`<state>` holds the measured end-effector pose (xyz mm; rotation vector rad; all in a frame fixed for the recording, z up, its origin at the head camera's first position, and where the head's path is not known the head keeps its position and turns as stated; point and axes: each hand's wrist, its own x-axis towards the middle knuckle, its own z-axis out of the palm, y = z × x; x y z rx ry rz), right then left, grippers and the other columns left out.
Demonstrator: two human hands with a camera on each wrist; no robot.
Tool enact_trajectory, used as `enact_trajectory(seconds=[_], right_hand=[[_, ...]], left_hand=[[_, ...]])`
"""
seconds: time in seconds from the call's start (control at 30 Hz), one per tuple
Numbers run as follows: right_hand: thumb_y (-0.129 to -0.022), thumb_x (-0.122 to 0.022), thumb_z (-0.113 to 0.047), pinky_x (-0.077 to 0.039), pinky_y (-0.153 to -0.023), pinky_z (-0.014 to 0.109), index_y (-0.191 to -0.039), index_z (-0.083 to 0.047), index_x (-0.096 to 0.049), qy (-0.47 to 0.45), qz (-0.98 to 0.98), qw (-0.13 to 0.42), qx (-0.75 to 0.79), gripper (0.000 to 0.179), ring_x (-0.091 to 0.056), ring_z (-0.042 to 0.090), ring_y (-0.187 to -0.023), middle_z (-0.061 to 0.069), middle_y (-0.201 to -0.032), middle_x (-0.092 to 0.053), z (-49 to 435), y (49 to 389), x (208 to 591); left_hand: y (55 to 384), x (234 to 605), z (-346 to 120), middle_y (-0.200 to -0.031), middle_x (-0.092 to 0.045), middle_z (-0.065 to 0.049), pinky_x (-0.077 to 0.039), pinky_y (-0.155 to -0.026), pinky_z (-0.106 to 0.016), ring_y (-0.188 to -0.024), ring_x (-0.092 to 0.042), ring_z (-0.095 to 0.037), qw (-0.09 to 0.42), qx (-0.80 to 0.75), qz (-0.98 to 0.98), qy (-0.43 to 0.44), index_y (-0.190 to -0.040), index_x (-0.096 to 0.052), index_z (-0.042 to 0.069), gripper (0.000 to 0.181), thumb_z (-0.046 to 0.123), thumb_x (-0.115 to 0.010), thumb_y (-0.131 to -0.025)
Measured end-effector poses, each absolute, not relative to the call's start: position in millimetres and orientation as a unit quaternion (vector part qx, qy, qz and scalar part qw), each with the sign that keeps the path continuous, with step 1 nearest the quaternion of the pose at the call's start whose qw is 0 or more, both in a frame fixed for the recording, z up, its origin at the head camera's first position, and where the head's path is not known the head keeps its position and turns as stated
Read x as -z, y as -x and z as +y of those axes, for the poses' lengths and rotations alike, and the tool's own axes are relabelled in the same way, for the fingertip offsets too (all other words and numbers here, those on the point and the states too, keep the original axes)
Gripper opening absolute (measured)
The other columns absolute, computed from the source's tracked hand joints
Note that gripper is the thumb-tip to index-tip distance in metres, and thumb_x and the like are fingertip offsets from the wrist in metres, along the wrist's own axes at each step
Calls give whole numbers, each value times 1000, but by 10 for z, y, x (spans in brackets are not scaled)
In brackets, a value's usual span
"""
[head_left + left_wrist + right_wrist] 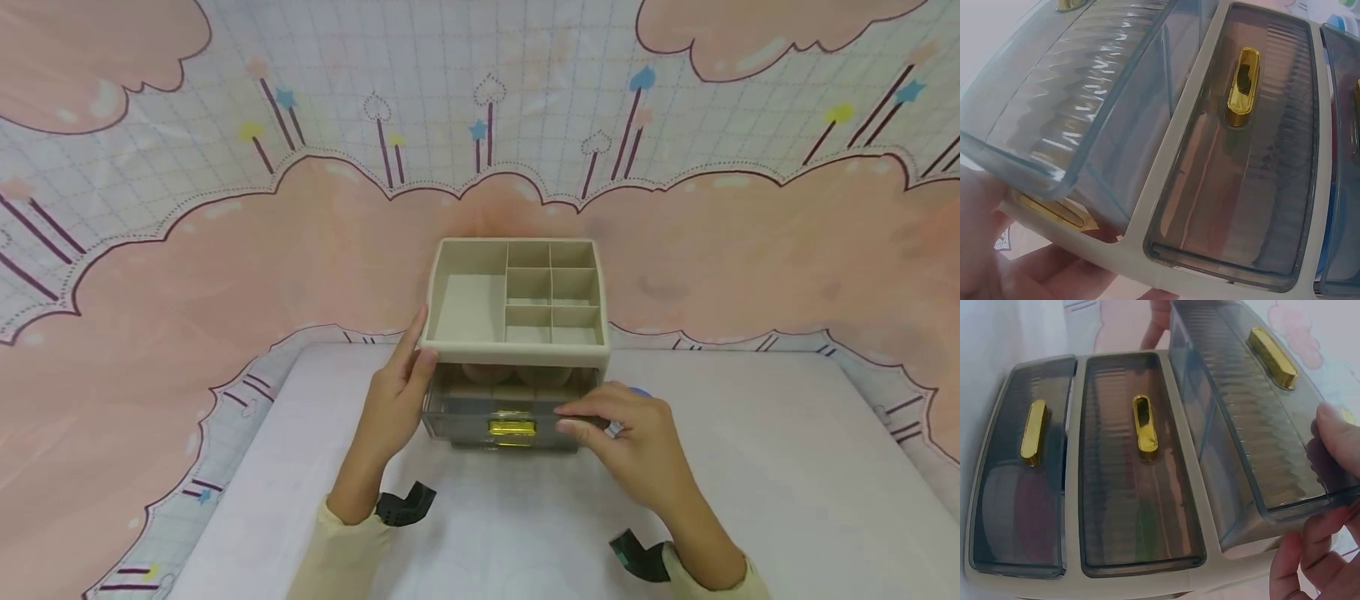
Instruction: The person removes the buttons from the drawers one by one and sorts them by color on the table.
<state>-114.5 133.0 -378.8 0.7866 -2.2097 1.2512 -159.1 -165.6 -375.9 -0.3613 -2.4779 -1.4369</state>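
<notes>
A cream desktop organizer [513, 353] stands on the table, with three smoky clear drawers stacked below its open top compartments. Its top drawer [457, 427] is pulled out and has a gold handle [512, 428]. My right hand [637, 442] pinches the right front edge of that drawer; the thumb shows on its front in the right wrist view. My left hand [393, 408] rests along the organizer's left side, thumb at the front corner and index finger straight. The middle drawer [1116, 512] is closed; the bottom drawer [1016, 519] seems to stand slightly forward. Blurred coloured shapes show through both.
A small blue thing [640, 392] peeks out behind my right hand, mostly hidden. The white tabletop [765, 467] extends to both sides, and a patterned cloth [525, 204] hangs behind. Each wrist carries a black mount, the left one [407, 505] and the right one [639, 557].
</notes>
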Motion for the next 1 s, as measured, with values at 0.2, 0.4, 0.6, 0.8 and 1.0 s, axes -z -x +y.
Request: enact_trajectory(seconds=[0.2, 0.4, 0.6, 0.8, 1.0], right_hand=[[-79, -87, -7, -49, -61, 13, -94, -18, -82, -271, -809, 257, -454, 18, -62, 2, -76, -9, -86, -73, 1301, 1181, 3820], [-84, -84, -10, -47, -64, 12, -96, -18, -82, -224, -823, 277, -442, 15, -60, 3, -77, -8, -93, -72, 1232, 1229, 3871], [-83, -84, -8, -47, -67, 12, -96, -17, -82, -217, -826, 287, -434, 16, -62, 5, -83, -6, -95, -72, 1196, 1237, 3867], [-82, -85, -9, -45, -67, 12, -96, -16, -82, -211, -830, 299, -420, 15, -62, 8, -89, -6, -96, -73, 1180, 1235, 3854], [-81, -86, -9, -43, -67, 15, -94, -13, -82, -206, -830, 323, -406, 14, -60, 12, -87, -2, -96, -74, 1165, 1251, 3864]], left_hand=[[1593, 3766, -1665, -159, -45, -6, -43, -115, -56, -144, -47, -26, 127, 496, -851, 118, -160, -27, 44, 56, 34, -48, -109], [1604, 3769, -1656, -161, -42, -4, -42, -115, -57, -145, -46, -25, 124, 502, -847, 124, -160, -27, 43, 56, 35, -48, -109], [1599, 3784, -1659, -158, -46, -5, -43, -115, -57, -144, -47, -25, 127, 498, -850, 116, -160, -27, 45, 56, 37, -49, -109], [1591, 3781, -1661, -160, -43, -4, -43, -115, -55, -145, -46, -25, 122, 495, -853, 114, -159, -25, 49, 56, 40, -48, -109], [1613, 3775, -1647, -161, -42, -2, -42, -115, -57, -145, -45, -26, 127, 494, -852, 118, -160, -26, 44, 57, 38, -48, -109]])
